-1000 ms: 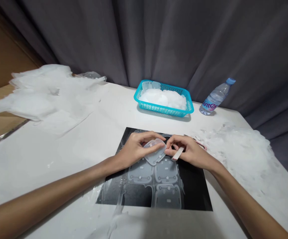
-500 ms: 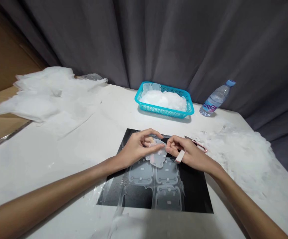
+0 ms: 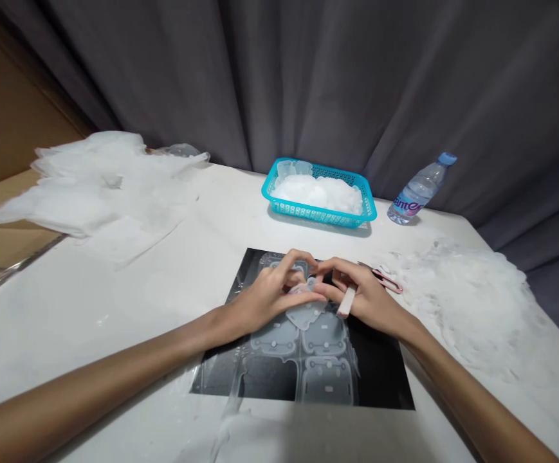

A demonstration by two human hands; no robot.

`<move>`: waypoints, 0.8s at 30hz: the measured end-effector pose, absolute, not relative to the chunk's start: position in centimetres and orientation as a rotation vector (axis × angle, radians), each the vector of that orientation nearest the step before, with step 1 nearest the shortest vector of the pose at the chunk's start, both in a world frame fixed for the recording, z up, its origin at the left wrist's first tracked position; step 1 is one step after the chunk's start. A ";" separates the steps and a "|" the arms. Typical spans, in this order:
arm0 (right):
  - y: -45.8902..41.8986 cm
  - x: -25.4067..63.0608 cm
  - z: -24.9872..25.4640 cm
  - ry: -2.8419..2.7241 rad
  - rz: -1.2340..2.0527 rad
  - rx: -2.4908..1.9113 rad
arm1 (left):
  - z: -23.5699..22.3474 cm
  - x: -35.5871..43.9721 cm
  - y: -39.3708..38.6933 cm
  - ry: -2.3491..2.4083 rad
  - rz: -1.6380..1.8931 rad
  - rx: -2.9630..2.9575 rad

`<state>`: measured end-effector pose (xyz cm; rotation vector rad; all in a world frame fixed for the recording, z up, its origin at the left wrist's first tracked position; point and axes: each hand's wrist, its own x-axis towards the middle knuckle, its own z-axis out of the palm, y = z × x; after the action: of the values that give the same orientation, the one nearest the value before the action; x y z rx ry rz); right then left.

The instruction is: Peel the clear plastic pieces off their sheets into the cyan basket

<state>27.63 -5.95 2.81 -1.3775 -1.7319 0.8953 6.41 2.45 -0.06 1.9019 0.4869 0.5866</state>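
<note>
My left hand (image 3: 264, 292) pinches a small translucent plastic piece (image 3: 305, 316) with rounded corners, held above a black mat (image 3: 380, 366). My right hand (image 3: 368, 299) meets it at the piece's upper edge, thumb and forefinger closed there. The fingertips partly hide that edge. A flat white strip with a reddish end (image 3: 346, 302) sticks out from the closed right hand; the rest of it is hidden. Under both hands, a clear moulded sheet (image 3: 326, 344) with several similar rounded shapes lies on the mat. One lower-left place in the sheet is an open cut-out.
A turquoise basket (image 3: 320, 217) with white translucent pieces stands behind the mat. To its right is a water bottle (image 3: 417, 196). Pink-handled tool (image 3: 390, 281) lies beside my right hand. Translucent sheets (image 3: 91, 193) are heaped left, scraps (image 3: 482, 302) right.
My right hand has moved slightly left, so the fingertips of both hands now come together. The piece has turned and tilted, with its upper part more covered by fingers.
</note>
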 end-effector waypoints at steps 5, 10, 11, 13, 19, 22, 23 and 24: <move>-6.1 27.7 3.1 -1.869 0.828 -1.319 | -0.2 6.1 2.1 0.505 0.618 2.039; -6.0 28.4 3.4 -1.907 0.814 -1.302 | -0.1 6.3 2.0 0.468 0.747 2.110; -6.0 28.5 3.4 -1.925 0.816 -1.306 | -0.1 6.3 1.9 0.460 0.762 2.120; -5.9 28.7 3.4 -1.962 0.813 -1.318 | -0.2 6.4 1.9 0.448 0.795 2.145; -5.9 29.2 3.3 -2.011 0.810 -1.302 | -0.4 6.5 1.8 0.425 0.891 2.202; -5.8 29.5 3.1 -2.069 0.792 -1.299 | -0.4 6.5 1.8 0.433 0.909 2.254; -5.8 29.5 3.0 -2.086 0.789 -1.300 | -0.4 6.5 1.9 0.429 0.918 2.269; -5.8 29.6 2.9 -2.095 0.788 -1.300 | -0.5 6.5 1.9 0.422 0.927 2.276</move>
<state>29.58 -5.76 2.89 -1.3001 -2.0951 0.7878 6.53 1.89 -0.47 2.2761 0.4225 0.9265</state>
